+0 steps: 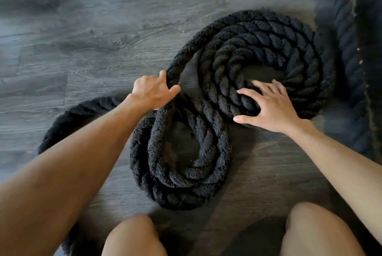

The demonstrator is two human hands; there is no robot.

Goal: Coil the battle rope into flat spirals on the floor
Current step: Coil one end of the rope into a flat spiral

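The outer strand [186, 54] of the black battle rope [266, 34] is what the coming move turns on. It rises from the grip of the left hand [154, 92] up and to the right, arcing round the far spiral [299, 53]. On that left side it stands off from the next turn, and a wedge of bare grey wood-grain floor [82, 49] shows between them. The left hand is the nearer one to this slack. Its fingers and thumb are curled round the strand just where it crosses from the far spiral down into the near coil [206, 173]. The right hand [272, 109] lies flat with its fingers spread, gripping nothing and pressing on the near edge of the far spiral's inner turns. I judge that closing the gap means pushing the strand rightward against the held spiral. The rope is thick, twisted and fuzzy, and it lies on the floor in front of the person's knees [134, 237]. The far spiral is fairly flat with several turns round an open centre. The near coil is a looser oval whose turns partly ride over each other. A tail [78, 111] passes under the left forearm, and more rope [349, 53] runs along the right edge, blurred.
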